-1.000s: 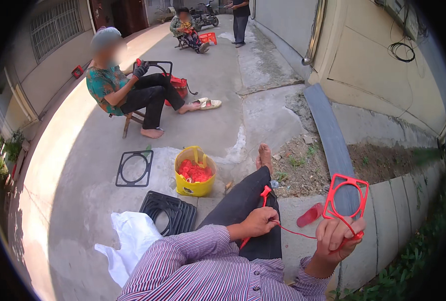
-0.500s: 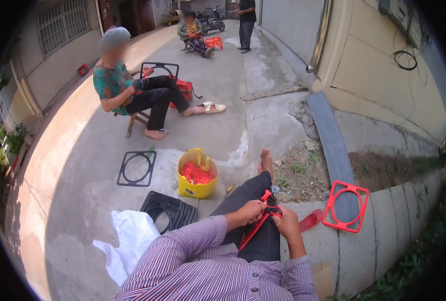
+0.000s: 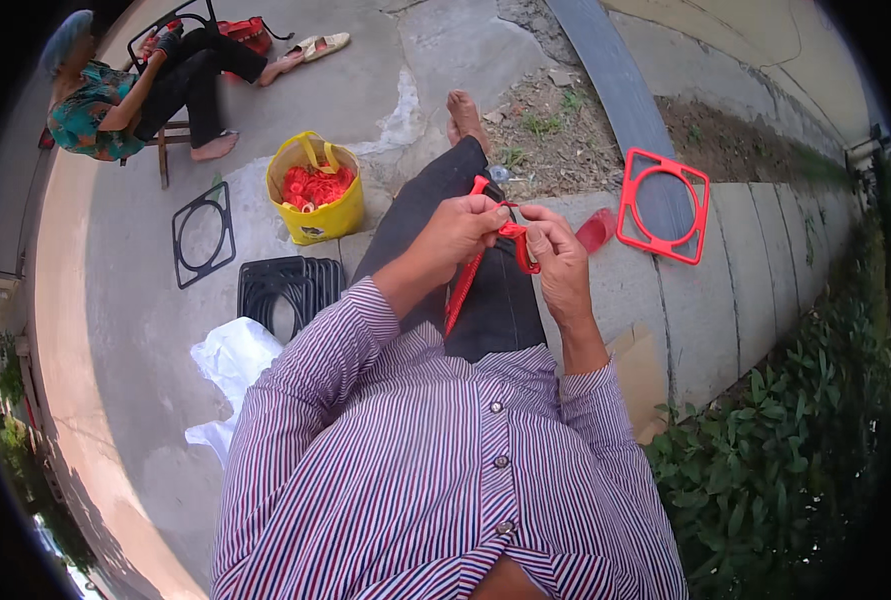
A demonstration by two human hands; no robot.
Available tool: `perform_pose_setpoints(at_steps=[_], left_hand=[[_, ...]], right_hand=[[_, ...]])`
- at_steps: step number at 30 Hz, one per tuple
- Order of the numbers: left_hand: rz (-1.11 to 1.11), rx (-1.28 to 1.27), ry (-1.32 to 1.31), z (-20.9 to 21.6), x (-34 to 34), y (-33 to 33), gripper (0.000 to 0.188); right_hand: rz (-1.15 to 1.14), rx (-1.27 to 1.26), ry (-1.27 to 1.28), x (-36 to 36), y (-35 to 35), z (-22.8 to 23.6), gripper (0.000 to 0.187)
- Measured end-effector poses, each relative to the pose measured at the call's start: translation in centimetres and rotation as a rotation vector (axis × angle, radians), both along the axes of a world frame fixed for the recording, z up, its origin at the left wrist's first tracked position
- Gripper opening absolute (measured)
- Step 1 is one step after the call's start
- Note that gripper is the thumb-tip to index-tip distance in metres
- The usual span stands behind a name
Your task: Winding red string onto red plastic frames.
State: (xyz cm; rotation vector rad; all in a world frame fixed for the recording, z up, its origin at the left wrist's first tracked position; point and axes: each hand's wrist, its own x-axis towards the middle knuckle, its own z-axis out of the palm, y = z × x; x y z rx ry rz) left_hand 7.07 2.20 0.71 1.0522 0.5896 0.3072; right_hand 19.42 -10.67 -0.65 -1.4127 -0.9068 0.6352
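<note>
I watch through a head-worn fisheye, looking steeply down over the shirt [image 3: 415, 450] at the nearby left hand [image 3: 453, 234] and right hand [image 3: 560, 262], and outward past the bag [image 3: 335, 214] to a seated person [image 3: 93, 112] farther off.

Legible lettering: none. Yellow open-topped bag with yellow strap handles [image 3: 333, 219]: one small dark mark low on its front, too small to read.

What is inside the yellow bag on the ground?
A heap of red pieces shows in the open yellow bag; whatever lies beneath that top layer is covered.
</note>
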Motion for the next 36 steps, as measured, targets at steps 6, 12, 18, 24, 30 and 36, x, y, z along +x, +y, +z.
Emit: perform_pose_setpoints(at_steps=[6, 12, 18, 24, 30, 36], left_hand=[[-0.041, -0.073, 0.127, -3.2, 1.2, 1.1, 0.018], [0.003, -0.084, 0.339, -3.9, 1.8, 0.0, 0.027], [-0.155, -0.290, 0.346, -5.9, 2.3, 1.3, 0.018], [0.086, -0.145, 0.091, -6.3, -0.7, -0.4, 0.015], [-0.229, 0.207, -0.207, -2.0, -1.5, -5.7, 0.021], [0.358, 0.496, -0.143, -3.1, 0.1, 1.0, 0.009]], right_hand=[[0.025, 0.492, 0.776, 1.8, -9.1, 3.8, 0.025], [0.059, 0.309, 0.701, 1.2, -17.7, 4.0, 0.026], [-0.188, -0.202, 0.625, 0.1, -20.2, -1.5, 0.021], [-0.139, 0.082, 1.183, 3.5, -16.2, -6.1, 0.025], [0.225, -0.277, 1.016, -1.2, -6.1, -1.4, 0.026], [0.293, 0.093, 1.131, 2.2, -1.8, -2.0, 0.027]])
